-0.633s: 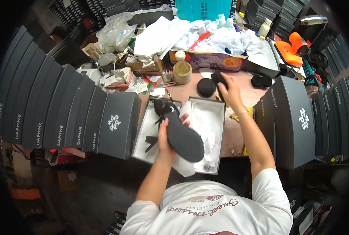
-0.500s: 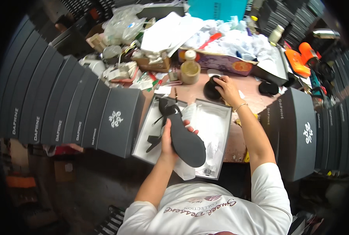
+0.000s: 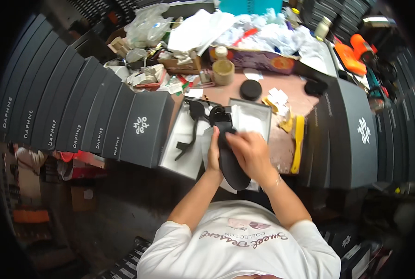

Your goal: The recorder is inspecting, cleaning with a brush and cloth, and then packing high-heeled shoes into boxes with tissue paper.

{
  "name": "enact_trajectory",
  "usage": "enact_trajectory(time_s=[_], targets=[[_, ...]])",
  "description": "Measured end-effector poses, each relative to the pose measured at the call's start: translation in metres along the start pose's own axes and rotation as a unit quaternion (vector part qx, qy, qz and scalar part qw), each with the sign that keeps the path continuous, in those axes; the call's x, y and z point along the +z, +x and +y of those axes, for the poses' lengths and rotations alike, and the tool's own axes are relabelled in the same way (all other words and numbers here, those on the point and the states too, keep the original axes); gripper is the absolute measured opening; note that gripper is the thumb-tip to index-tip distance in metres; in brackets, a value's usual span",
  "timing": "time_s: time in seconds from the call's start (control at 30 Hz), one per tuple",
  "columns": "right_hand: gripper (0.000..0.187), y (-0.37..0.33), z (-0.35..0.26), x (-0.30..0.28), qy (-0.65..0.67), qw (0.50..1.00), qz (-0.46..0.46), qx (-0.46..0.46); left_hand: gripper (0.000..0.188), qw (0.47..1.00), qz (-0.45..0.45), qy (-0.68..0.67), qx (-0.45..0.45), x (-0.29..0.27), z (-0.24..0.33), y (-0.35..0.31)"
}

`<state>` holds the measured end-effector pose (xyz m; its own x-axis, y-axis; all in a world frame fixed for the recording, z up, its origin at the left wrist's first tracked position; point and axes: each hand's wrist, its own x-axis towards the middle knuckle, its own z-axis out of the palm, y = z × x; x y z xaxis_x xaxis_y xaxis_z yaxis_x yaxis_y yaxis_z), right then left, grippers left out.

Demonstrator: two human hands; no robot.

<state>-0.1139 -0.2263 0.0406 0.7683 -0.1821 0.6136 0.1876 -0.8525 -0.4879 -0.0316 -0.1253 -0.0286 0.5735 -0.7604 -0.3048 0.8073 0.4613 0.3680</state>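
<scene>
A black high-heeled shoe (image 3: 228, 153) sits at the centre of the frame, sole up, its long axis running from the heel at upper centre down toward the person's chest. The left hand (image 3: 213, 156) clasps its left edge from beneath, while the right hand (image 3: 248, 151) lies over the sole from the right, fingers curled onto it; both hands are equally close. Just behind it lies an open white-lined shoe box (image 3: 256, 118) with a second black shoe (image 3: 191, 123) to the left. A row of dark grey boxes (image 3: 77, 116) fans across the left; a yellow shoehorn-like strip (image 3: 298, 142) lies right of centre.
</scene>
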Motion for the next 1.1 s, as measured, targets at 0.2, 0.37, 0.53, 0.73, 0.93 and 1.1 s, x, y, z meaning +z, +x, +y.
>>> enact_trajectory(time_s=[0.2, 0.37, 0.53, 0.73, 0.93, 1.1], targets=[[0.028, -0.057, -0.046, -0.011, 0.091, 0.996, 0.003, -0.026, 0.055, 0.977, -0.205, 0.053, 0.028, -0.009, 0.013, -0.034], [0.033, -0.02, -0.031, 0.005, 0.117, 0.988, 0.073, 0.073, 0.053, 0.962, -0.016, 0.212, 0.17, 0.014, -0.023, -0.073], [0.034, -0.043, -0.044, -0.018, 0.183, 0.976, -0.105, 0.048, 0.059, 0.972, -0.041, 0.192, 0.127, -0.016, -0.016, -0.088], [0.031, -0.038, -0.05, -0.023, 0.117, 0.991, 0.03, -0.049, 0.065, 0.991, 0.013, 0.124, 0.051, 0.005, -0.012, -0.109], [0.027, -0.059, -0.018, -0.016, 0.013, 0.997, -0.074, -0.008, 0.065, 0.986, -0.063, 0.153, 0.0, -0.037, -0.007, -0.11], [0.038, -0.035, -0.017, -0.07, 0.181, 0.98, -0.001, 0.076, 0.065, 0.951, -0.076, 0.294, 0.06, -0.005, 0.002, -0.118]])
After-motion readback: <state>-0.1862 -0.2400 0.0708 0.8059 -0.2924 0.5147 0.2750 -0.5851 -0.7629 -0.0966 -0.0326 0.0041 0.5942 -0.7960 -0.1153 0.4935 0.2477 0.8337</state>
